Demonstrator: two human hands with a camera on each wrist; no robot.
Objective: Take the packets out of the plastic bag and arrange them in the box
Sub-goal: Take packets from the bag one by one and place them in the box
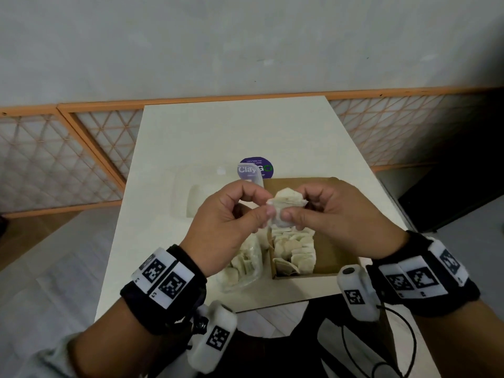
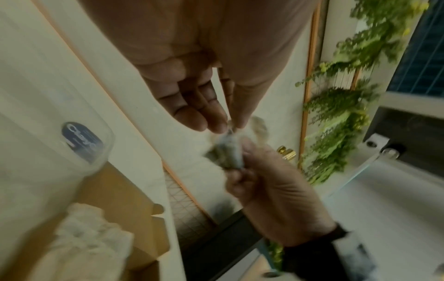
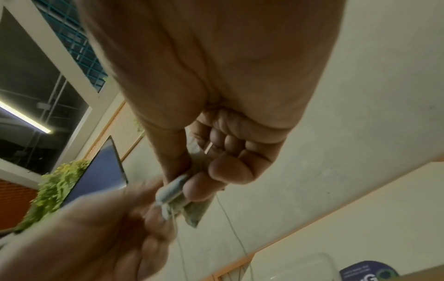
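Above the open cardboard box (image 1: pixel 335 252), both hands hold a small bunch of white packets (image 1: pixel 286 199). My left hand (image 1: pixel 266 203) pinches its left edge between thumb and forefinger. My right hand (image 1: pixel 296 207) grips its right side with thumb and curled fingers. The left wrist view shows the left hand (image 2: pixel 231 126) pinching the packets (image 2: pixel 228 155) against the right hand (image 2: pixel 276 190). In the right wrist view the right hand (image 3: pixel 186 182) clamps the packets (image 3: pixel 170 191). More packets (image 1: pixel 294 252) stand in rows in the box's left half. The clear plastic bag (image 1: pixel 244 264) with packets lies left of the box.
A white table (image 1: pixel 218 132) carries everything; its near edge runs just below the box and bag. A clear plastic container (image 1: pixel 212 192) stands behind the left hand, partly over a purple round sticker (image 1: pixel 257 167). The box's right half is bare cardboard. Orange lattice panels flank the table.
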